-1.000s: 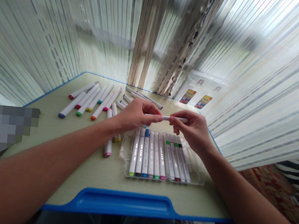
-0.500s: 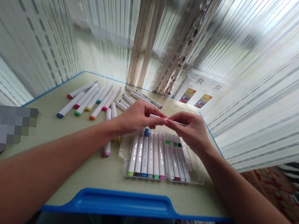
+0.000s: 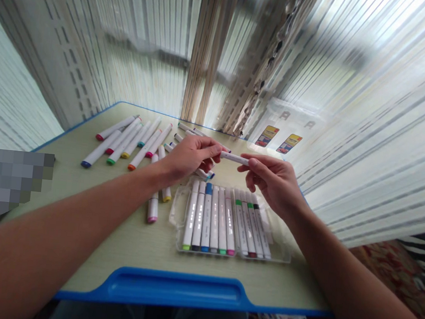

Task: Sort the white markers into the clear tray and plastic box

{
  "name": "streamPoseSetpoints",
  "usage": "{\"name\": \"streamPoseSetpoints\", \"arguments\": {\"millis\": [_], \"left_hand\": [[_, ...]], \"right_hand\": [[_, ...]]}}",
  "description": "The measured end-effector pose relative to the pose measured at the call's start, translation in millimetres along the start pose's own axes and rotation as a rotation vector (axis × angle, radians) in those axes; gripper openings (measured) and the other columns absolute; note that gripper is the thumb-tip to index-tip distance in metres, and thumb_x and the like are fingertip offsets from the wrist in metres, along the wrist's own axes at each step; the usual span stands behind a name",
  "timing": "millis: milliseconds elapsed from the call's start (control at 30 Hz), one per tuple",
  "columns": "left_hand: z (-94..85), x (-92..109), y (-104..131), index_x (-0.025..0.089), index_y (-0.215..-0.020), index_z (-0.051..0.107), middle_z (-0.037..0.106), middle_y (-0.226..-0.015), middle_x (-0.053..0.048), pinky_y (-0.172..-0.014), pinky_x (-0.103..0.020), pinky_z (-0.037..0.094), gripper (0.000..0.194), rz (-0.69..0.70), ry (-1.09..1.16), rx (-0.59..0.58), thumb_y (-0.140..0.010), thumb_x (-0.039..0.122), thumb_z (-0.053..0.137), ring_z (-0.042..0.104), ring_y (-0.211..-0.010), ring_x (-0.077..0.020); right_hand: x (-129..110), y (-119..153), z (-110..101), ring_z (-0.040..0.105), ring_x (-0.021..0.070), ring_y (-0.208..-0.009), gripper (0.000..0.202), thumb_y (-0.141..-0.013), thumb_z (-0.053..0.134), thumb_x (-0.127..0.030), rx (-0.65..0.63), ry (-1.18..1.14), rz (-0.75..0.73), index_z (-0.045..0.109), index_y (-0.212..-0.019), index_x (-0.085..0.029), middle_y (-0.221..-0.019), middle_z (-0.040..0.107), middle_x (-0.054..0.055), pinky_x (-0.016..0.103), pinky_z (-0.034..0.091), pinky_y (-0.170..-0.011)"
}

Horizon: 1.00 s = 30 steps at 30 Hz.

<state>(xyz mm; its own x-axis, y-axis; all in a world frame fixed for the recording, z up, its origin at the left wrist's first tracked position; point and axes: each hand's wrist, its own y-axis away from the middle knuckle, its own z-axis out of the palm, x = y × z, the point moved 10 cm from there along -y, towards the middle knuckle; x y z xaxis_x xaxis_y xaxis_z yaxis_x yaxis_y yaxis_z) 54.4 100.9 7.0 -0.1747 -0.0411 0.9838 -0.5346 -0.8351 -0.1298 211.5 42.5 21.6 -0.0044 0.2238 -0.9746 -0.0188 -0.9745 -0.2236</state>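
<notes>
A white marker is held level between both hands, above the far side of a clear plastic case. My left hand pinches its left end, and my right hand pinches its right end between thumb and fingers. Fingers cover both ends, so the colour there is hidden. Below them, the clear case holds several white markers in a row, with lime, black, blue, grey, green and pink ends toward me. More capped markers lie loose on the table beyond my left forearm.
A clear plastic lid with two yellow-and-blue labels stands against the string curtain at the back. The pale table has a blue rim with a blue tray recess at its front. A striped black-and-white cloth shows at right.
My hands have moved apart along the marker and lifted a little, so more of its barrel shows. The left hand shifted left, uncovering a blue-ended marker behind it.
</notes>
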Motion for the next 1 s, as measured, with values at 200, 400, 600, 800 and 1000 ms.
{"name": "streamPoseSetpoints", "arguments": {"millis": [200,400,600,800,1000], "left_hand": [[-6.9,-2.4,-0.3,0.013,-0.087,0.070,0.064,-0.070,-0.001,-0.052,-0.021,0.046,0.012,-0.052,0.081,0.069,-0.093,0.020,0.063,0.056,-0.052,-0.0080],[-8.4,-3.6,0.2,0.013,-0.087,0.070,0.060,-0.065,-0.001,-0.051,-0.021,0.045,0.017,-0.066,0.111,0.083,-0.096,0.021,0.057,0.056,-0.051,-0.0092],[-7.8,-2.8,1.2,0.014,-0.093,0.067,0.060,-0.067,-0.001,-0.052,-0.021,0.047,0.016,-0.070,0.136,0.092,-0.097,0.020,0.053,0.057,-0.053,-0.0100],[-5.2,1.8,1.1,0.013,-0.098,0.068,0.068,-0.075,-0.003,-0.054,-0.022,0.047,0.015,-0.039,0.089,0.070,-0.098,0.020,0.055,0.057,-0.053,-0.0085],[-7.3,1.7,0.2,0.011,-0.104,0.072,0.073,-0.083,-0.006,-0.056,-0.022,0.049,0.016,-0.014,0.005,0.078,-0.094,0.018,0.062,0.056,-0.055,-0.0074]], "right_hand": [[-3.2,1.4,4.0,0.060,0.0107,-0.050,0.028,-0.085,0.078,-0.039,-0.041,-0.077,0.020,0.080,-0.104,-0.020,-0.085,0.079,0.006,0.026,0.047,-0.045],[-4.6,1.9,4.8,0.062,0.0127,-0.051,0.027,-0.087,0.074,-0.039,-0.048,-0.095,0.019,0.077,-0.106,-0.020,-0.087,0.079,0.007,0.027,0.047,-0.045],[-1.5,-0.9,-5.1,0.062,0.0123,-0.051,0.026,-0.087,0.073,-0.039,0.027,-0.081,0.017,0.074,-0.103,-0.019,-0.084,0.079,0.006,0.026,0.047,-0.045],[2.9,-5.5,-20.2,0.061,0.0112,-0.047,0.024,-0.086,0.073,-0.039,0.145,-0.091,0.033,0.073,-0.095,-0.017,-0.075,0.077,0.005,0.023,0.046,-0.042],[2.0,-6.5,-25.9,0.061,0.0106,-0.047,0.023,-0.086,0.073,-0.040,0.197,-0.050,0.017,0.072,-0.090,-0.017,-0.073,0.076,0.005,0.022,0.046,-0.042]]}}
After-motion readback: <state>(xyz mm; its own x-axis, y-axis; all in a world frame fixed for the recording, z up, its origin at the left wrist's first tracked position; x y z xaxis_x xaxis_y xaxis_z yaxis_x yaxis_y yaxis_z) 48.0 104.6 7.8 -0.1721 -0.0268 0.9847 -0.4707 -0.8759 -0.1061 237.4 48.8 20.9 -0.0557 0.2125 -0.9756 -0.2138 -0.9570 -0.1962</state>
